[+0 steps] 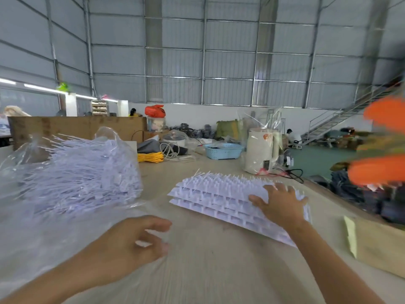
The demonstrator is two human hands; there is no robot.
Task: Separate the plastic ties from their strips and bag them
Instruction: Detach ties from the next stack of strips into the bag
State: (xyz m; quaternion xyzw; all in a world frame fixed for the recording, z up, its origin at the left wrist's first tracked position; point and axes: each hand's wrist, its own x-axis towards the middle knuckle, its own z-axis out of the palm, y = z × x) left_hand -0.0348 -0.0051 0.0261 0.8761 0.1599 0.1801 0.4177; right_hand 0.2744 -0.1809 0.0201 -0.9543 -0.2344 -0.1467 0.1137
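Rightward, right hand (282,205) presses strips (219,198) near table edge (324,189).

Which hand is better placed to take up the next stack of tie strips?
The right hand: it already lies flat on the stack of white tie strips. The left hand hovers nearer the clear bag of ties, touching neither.
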